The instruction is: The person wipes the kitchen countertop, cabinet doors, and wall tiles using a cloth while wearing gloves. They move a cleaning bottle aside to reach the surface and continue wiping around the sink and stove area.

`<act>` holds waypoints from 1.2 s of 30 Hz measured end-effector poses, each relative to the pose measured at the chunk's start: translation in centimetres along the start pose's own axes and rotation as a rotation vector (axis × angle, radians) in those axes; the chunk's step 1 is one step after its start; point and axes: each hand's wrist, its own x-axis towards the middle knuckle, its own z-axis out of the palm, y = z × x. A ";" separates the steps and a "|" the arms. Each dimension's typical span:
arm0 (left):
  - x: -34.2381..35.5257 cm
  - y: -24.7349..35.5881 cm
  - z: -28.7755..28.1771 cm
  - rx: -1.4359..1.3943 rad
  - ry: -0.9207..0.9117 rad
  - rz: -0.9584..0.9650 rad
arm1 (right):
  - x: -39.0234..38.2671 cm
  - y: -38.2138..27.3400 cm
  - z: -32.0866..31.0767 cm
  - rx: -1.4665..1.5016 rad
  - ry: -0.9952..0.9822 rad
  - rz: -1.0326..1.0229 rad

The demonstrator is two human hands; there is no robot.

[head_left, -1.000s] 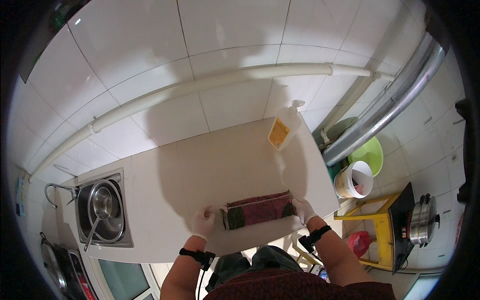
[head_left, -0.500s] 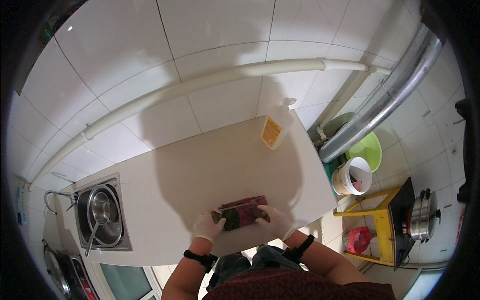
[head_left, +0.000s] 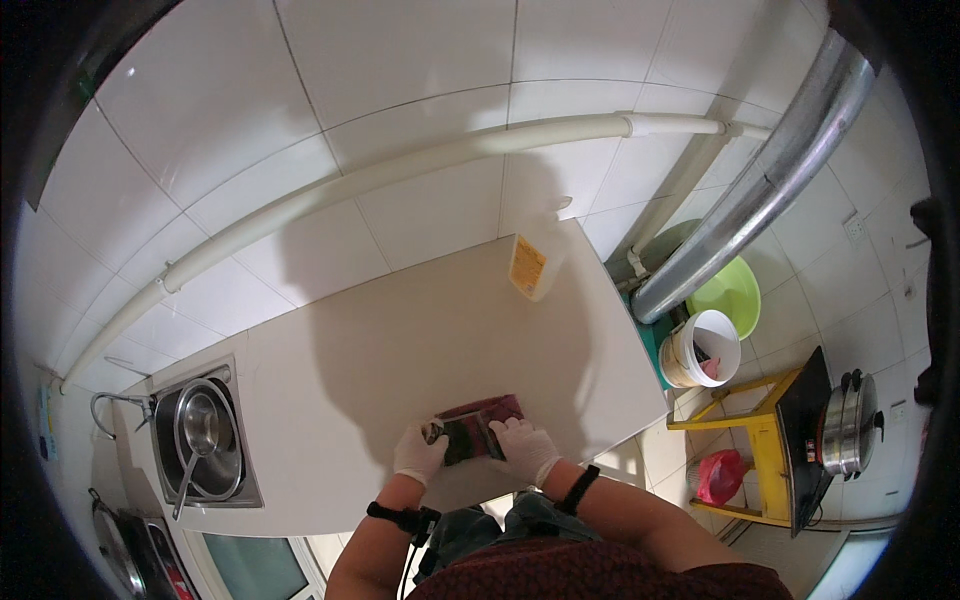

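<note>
As a dark red and green patterned cloth (head_left: 467,440) lies compactly folded, folding seems the step in hand.
The white-gloved left hand (head_left: 420,456) curls partway around the cloth's left end, and the white-gloved right hand (head_left: 524,450) bends half-closed over its right; whether either pinches it cannot be told. It rests between them on the pale, smooth countertop (head_left: 400,340); the next move likely calls for even edges.

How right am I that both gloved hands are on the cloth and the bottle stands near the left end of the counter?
The bottle stands near the right end of the counter, as the head view shows. The left hand and right hand are on the cloth.
</note>
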 end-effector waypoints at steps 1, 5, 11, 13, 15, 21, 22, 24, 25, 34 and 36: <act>0.1 0.2 -0.1 -0.017 -0.001 0.006 | 0.5 -0.2 0.2 0.022 -0.029 0.042; 0.3 0.8 -0.5 0.061 -0.112 -0.039 | 1.9 0.4 0.8 0.283 0.033 0.108; -0.6 2.4 -0.5 -0.017 -0.029 -0.012 | 1.5 0.5 0.5 0.299 -0.025 -0.003; -0.5 3.2 -0.7 -0.027 -0.022 -0.022 | 1.4 0.5 0.4 0.304 -0.029 -0.022; -0.1 4.2 -0.6 -0.032 -0.084 -0.009 | 1.1 0.9 0.6 0.362 0.032 -0.030; 0.2 7.7 4.7 -0.276 -0.289 0.117 | 0.1 4.7 1.4 0.928 0.332 0.300; 0.0 8.0 5.7 -0.364 -0.335 0.132 | -0.1 5.3 1.2 0.892 0.362 0.318; 0.0 7.8 6.7 -0.476 -0.460 0.138 | -0.2 6.2 0.4 0.806 0.412 0.392; 0.1 7.3 6.6 -0.535 -0.482 0.158 | -0.2 6.4 -0.2 0.744 0.411 0.294; -0.5 -4.2 -0.8 -0.770 0.115 -0.085 | 3.0 0.3 -1.1 0.013 0.171 -0.121; -0.6 -8.1 -2.8 -0.664 0.333 -0.043 | 3.9 0.2 -0.3 -0.051 0.023 -0.138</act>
